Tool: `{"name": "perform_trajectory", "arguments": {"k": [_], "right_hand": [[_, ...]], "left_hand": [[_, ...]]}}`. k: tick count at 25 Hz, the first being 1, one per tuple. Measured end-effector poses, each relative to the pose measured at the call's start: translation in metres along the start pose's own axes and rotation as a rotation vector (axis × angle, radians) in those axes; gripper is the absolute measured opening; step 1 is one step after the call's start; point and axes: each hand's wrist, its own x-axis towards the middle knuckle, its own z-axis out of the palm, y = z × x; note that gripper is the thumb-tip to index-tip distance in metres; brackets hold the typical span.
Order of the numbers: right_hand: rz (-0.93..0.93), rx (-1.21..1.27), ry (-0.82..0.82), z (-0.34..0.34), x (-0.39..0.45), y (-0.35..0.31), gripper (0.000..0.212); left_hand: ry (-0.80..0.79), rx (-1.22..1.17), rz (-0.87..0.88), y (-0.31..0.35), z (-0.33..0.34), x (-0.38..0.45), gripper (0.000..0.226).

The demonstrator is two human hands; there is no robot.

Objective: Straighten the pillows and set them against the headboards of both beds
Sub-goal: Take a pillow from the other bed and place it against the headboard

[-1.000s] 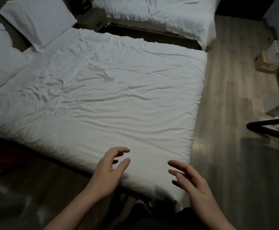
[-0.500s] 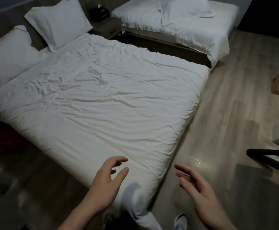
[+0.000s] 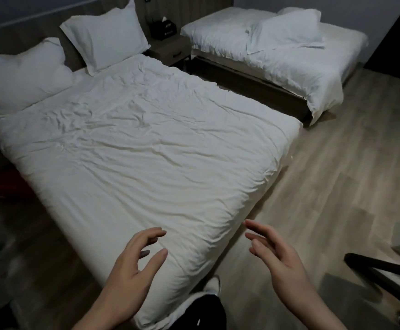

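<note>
Fingers [image 3: 151,234] of both hands spread, empty; far bed's pillow [image 3: 287,29] flat, lengthwise.

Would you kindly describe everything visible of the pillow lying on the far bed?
The pillow on the far bed is white, soft-looking cloth with a flat flanged border, plump and lightly creased. It lies askew on the rumpled white duvet, mid-bed rather than at the head end. A second white shape peeks out behind it. Neither hand touches it.

Dim light is falling across a pale wood-plank floor [image 3: 325,177], while a small dark wooden nightstand [image 3: 171,50] is standing between two white-covered beds.
</note>
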Motion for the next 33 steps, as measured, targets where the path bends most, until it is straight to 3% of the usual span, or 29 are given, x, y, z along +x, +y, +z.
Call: {"name": "perform_trajectory", "arguments": {"k": [2, 5, 11, 14, 18, 21, 24, 27, 33], "right_hand": [[-0.015, -0.024, -0.026, -0.021, 0.025, -0.007, 0.06], [0.024, -0.024, -0.023, -0.06, 0.076, -0.012, 0.032], [0.1, -0.069, 0.098, -0.148, 0.184, -0.023, 0.031], [0.085, -0.091, 0.159, -0.193, 0.226, -0.038, 0.046], [0.1, 0.013, 0.257, -0.253, 0.275, -0.046, 0.032], [0.129, 0.021, 0.292, -0.306, 0.322, -0.048, 0.036], [0.102, 0.024, 0.291, -0.367, 0.379, -0.059, 0.027], [0.08, -0.014, 0.239, -0.445, 0.437, -0.081, 0.041], [0.054, -0.077, 0.098, -0.574, 0.554, -0.138, 0.039]], "left_hand": [[0.011, -0.002, -0.014, 0.011, 0.018, 0.023, 0.03], [-0.014, -0.025, -0.024, 0.031, 0.059, 0.088, 0.029], [-0.11, -0.059, 0.069, 0.104, 0.137, 0.264, 0.029], [-0.168, -0.044, 0.105, 0.145, 0.173, 0.341, 0.028], [-0.261, -0.041, 0.15, 0.196, 0.234, 0.418, 0.027], [-0.279, -0.017, 0.14, 0.218, 0.288, 0.461, 0.027], [-0.27, -0.003, 0.11, 0.241, 0.341, 0.503, 0.027], [-0.216, 0.007, 0.078, 0.276, 0.398, 0.543, 0.027], [-0.115, -0.054, 0.02, 0.343, 0.483, 0.615, 0.029]]}}
